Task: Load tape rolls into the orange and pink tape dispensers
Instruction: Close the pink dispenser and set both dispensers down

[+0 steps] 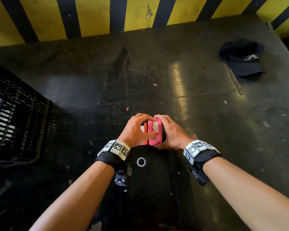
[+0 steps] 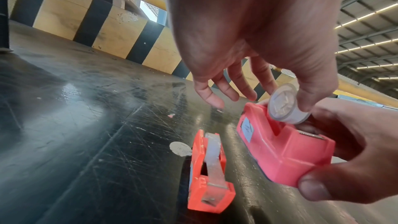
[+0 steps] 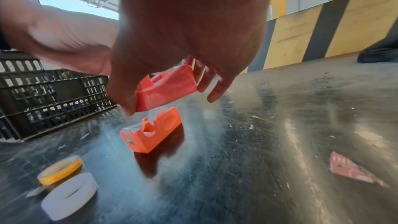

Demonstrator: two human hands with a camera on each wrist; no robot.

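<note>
Scuffed dark table (image 1: 198, 100), striped wall behind. Right hand (image 1: 171, 134) grips the pink dispenser (image 1: 156, 132) clear of the surface; left hand (image 1: 137, 129) pinches a clear tape roll (image 2: 284, 104) at its slot. Orange dispenser (image 2: 207, 173) (tape fitted) lies just beside.

One head view from above, two wrist views from low and close.

The head camera looks steeply down on the dark counter (image 1: 198, 100) toward the far striped wall (image 1: 93, 17). Each wrist camera sits just above the counter, facing along its fingers (image 2: 215, 91). All three share the pink dispenser (image 2: 280, 151) and the orange dispenser (image 3: 150, 132) beside it.
</note>
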